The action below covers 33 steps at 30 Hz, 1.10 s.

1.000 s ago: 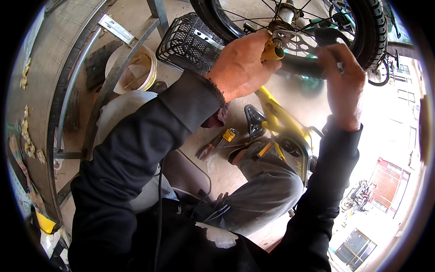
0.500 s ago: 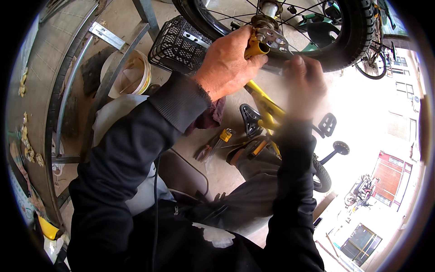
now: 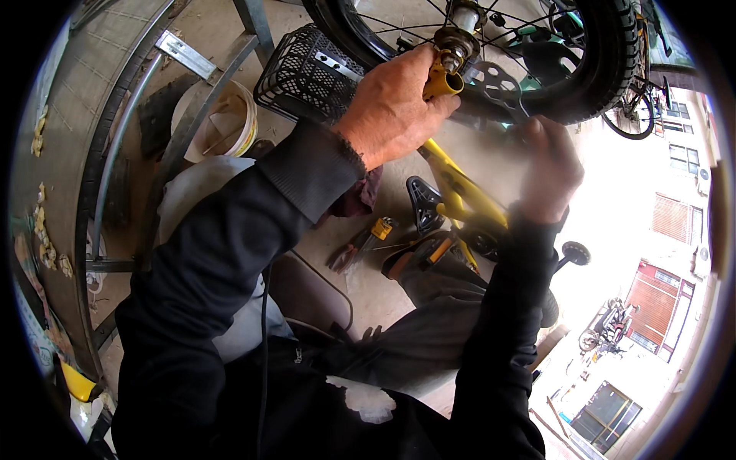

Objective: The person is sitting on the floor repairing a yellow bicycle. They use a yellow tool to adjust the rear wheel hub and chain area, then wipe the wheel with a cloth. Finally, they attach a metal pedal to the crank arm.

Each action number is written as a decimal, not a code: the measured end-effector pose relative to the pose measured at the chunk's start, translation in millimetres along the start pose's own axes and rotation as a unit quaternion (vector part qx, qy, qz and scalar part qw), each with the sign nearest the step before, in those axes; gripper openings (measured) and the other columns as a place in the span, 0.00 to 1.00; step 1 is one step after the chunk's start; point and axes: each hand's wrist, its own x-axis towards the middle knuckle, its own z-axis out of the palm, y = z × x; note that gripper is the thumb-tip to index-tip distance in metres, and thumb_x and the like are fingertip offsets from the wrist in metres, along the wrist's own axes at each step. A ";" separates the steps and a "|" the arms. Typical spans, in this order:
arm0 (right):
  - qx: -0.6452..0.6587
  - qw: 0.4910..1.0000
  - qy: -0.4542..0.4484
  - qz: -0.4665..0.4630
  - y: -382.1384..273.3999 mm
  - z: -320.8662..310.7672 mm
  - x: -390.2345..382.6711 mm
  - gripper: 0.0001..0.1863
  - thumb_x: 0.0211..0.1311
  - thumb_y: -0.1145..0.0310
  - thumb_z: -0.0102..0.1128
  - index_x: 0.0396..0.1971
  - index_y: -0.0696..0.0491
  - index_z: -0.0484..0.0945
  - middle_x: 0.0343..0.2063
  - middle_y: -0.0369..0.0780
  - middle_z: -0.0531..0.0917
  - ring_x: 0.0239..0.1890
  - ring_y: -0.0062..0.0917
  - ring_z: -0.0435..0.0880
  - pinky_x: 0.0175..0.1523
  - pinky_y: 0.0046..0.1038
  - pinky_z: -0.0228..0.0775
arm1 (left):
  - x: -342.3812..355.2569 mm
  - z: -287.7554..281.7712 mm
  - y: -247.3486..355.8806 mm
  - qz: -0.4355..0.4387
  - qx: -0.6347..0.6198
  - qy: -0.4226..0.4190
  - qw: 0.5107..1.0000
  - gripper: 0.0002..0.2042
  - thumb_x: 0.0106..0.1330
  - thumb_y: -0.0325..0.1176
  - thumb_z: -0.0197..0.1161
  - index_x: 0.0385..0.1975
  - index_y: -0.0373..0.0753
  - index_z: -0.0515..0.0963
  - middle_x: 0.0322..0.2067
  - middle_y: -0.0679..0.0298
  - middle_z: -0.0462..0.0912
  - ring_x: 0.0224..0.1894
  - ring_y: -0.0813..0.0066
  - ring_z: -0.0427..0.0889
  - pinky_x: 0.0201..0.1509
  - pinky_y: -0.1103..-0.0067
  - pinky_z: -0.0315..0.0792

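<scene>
My left hand is closed around the open end of a yellow bicycle frame tube, close to the wheel's hub. Above it stands a spoked wheel with a black tyre. My right hand, slightly blurred, grips the handle of a flat metal wrench with several holes. That wrench's head lies to the right of the hub, in front of the tyre, apart from the tube end. Below my hands the yellow bicycle frame runs down toward the floor.
A black plastic basket and a white bucket stand at the left, beside a grey metal frame. Yellow-handled tools lie on the floor near my shoe. A small black wheel sticks out behind my right sleeve.
My right hand has moved right and slightly down, taking the wrench away from the hub. My left hand keeps its hold on the frame tube.
</scene>
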 end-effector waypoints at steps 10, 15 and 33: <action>-0.089 0.994 -0.056 0.020 -23.7 8.1 17.9 0.05 0.62 0.73 0.61 0.35 0.58 0.81 0.24 0.35 0.82 0.25 0.14 0.77 0.32 0.17 0.68 | -0.4 -1.2 0.1 0.003 -0.014 -0.008 1.000 0.17 0.59 0.33 0.67 0.46 0.35 0.73 0.37 0.57 0.81 0.39 0.63 0.80 0.46 0.72 0.74; -0.151 0.982 -0.110 -0.021 -43.0 1.0 38.0 0.06 0.59 0.72 0.64 0.35 0.57 0.82 0.24 0.33 0.82 0.26 0.13 0.76 0.32 0.17 0.68 | -0.9 -0.7 -1.1 0.000 -0.012 -0.008 1.000 0.17 0.59 0.33 0.67 0.46 0.35 0.73 0.37 0.57 0.80 0.40 0.62 0.80 0.47 0.72 0.73; -0.341 0.882 -0.260 -0.197 -101.6 12.0 81.6 0.10 0.56 0.65 0.62 0.29 0.57 0.82 0.16 0.44 0.76 0.18 0.33 0.75 0.27 0.31 0.65 | -2.3 -0.2 -0.8 0.013 -0.023 0.012 1.000 0.14 0.57 0.36 0.64 0.38 0.35 0.72 0.34 0.54 0.79 0.40 0.53 0.79 0.47 0.66 0.73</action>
